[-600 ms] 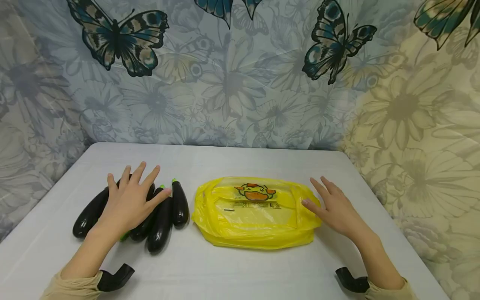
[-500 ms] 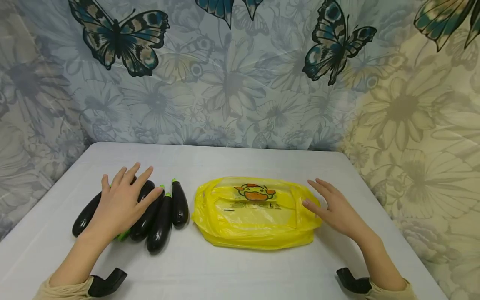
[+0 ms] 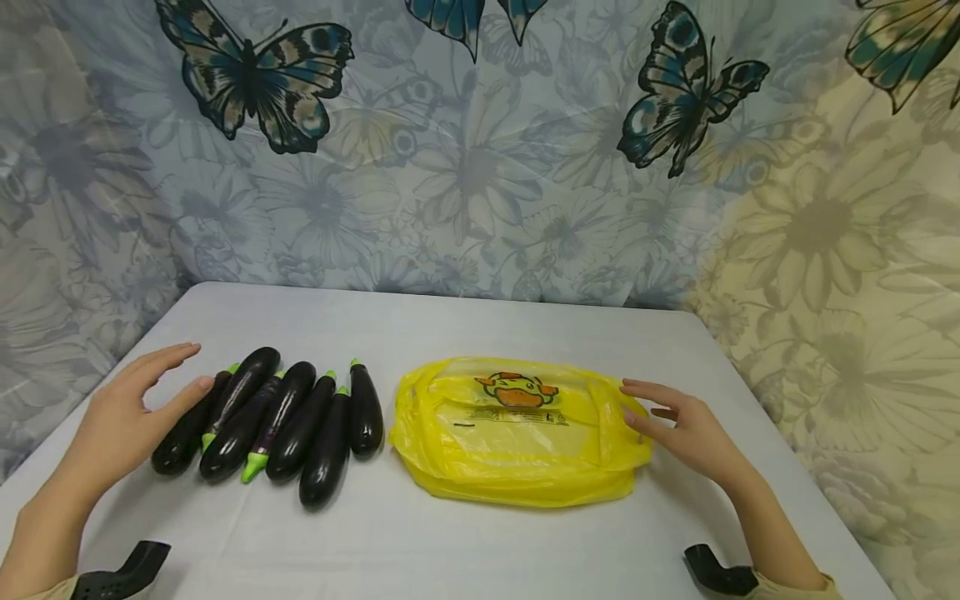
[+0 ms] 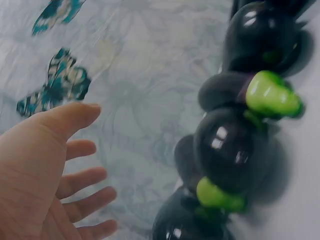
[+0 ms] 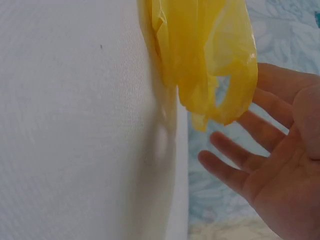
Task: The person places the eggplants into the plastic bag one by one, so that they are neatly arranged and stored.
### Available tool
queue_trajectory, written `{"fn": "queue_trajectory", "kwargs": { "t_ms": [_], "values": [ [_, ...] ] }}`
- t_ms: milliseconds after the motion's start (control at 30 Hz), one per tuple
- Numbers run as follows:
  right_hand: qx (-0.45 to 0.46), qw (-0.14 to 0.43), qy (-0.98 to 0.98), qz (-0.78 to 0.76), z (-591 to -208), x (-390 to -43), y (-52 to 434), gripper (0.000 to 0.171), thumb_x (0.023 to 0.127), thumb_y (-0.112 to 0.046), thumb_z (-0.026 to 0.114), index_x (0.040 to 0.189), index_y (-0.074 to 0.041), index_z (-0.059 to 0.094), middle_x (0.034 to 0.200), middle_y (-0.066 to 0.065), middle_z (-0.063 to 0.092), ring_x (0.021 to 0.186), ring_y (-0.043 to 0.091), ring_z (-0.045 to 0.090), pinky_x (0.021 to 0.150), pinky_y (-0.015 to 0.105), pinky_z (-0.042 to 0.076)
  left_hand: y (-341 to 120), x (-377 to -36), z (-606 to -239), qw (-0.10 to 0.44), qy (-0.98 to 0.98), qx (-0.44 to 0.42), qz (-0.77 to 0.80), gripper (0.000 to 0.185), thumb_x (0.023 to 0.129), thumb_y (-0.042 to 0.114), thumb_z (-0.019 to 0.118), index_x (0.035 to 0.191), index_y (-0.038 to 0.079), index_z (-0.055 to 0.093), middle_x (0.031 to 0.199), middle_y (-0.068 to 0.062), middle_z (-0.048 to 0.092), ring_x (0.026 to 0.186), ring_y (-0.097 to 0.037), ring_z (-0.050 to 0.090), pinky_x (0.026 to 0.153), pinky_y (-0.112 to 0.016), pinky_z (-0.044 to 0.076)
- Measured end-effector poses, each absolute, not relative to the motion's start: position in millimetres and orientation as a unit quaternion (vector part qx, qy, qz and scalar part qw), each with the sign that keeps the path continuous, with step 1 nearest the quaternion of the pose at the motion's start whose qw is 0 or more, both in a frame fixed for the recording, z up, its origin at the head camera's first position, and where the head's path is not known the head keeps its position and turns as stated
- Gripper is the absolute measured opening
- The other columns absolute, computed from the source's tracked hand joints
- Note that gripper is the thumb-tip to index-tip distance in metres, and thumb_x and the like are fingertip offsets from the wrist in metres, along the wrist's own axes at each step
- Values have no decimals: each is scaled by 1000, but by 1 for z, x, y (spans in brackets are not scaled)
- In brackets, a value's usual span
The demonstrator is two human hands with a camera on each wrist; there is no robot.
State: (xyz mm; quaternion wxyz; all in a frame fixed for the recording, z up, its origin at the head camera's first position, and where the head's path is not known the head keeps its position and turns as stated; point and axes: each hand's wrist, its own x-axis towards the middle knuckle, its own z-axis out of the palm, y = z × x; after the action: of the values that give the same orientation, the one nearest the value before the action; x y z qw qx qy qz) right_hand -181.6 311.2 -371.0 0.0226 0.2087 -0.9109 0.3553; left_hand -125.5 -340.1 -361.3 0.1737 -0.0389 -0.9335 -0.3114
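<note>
While most eggplants [image 3: 271,425] slanted away rightward, just right of your left hand [image 3: 123,425], fingers apart, your right hand [image 3: 693,435], likewise spread, flanked the bag [image 3: 517,437] at its right end.

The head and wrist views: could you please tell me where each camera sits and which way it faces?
Head: worn there, facing forward and down at the white table, eggplants and yellow bag; left hand, right hand and forearms show.
Left wrist: worn there, facing eggplants and patterned backdrop; left hand shows.
Right wrist: worn there, facing the white table and yellow bag's end; right hand shows.
Head and left wrist share the left hand and eggplants.
</note>
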Motion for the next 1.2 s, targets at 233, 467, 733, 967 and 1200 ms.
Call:
{"fn": "queue_trajectory", "kwargs": {
  "t_ms": [233,467,733,967,1200],
  "values": [
    [191,-20,-900,391,-377,-183,315,45,96,-27,67,137,-11,58,141,7,52,129,28,47,94,39,50,-371,-125,-378,115,-925,23,-360,68,99,41,60,155,13,34,149,-24,37,131,-33,42,102,-53,38],
    [186,-41,-891,412,-383,-185,318,46,96,-26,68,137,-8,58,142,9,52,130,30,46,94,36,50,-394,-129,-394,59,-926,49,-369,72,97,48,58,154,10,34,148,-23,39,99,12,46,83,-44,50],
    [173,-54,-896,406,-384,-184,317,48,95,-27,69,137,-6,58,138,13,54,117,33,53,87,31,53,-400,-131,-407,33,-926,24,-377,73,98,44,59,150,-1,35,142,-29,44,89,22,45,64,-11,47],
    [157,-97,-882,433,-385,-184,320,42,102,-23,57,140,-5,55,140,14,53,127,37,45,96,41,47,-396,-131,-409,1,-925,23,-379,72,97,44,62,149,1,39,139,-11,52,93,18,42,82,-35,49],
    [133,-141,-854,483,-382,-183,325,46,97,-8,58,142,-2,52,146,14,46,133,38,37,104,55,33,-391,-133,-408,-42,-924,39,-377,85,96,50,60,154,-2,26,149,-34,30,126,-53,37,86,-69,37]
  ]
}}
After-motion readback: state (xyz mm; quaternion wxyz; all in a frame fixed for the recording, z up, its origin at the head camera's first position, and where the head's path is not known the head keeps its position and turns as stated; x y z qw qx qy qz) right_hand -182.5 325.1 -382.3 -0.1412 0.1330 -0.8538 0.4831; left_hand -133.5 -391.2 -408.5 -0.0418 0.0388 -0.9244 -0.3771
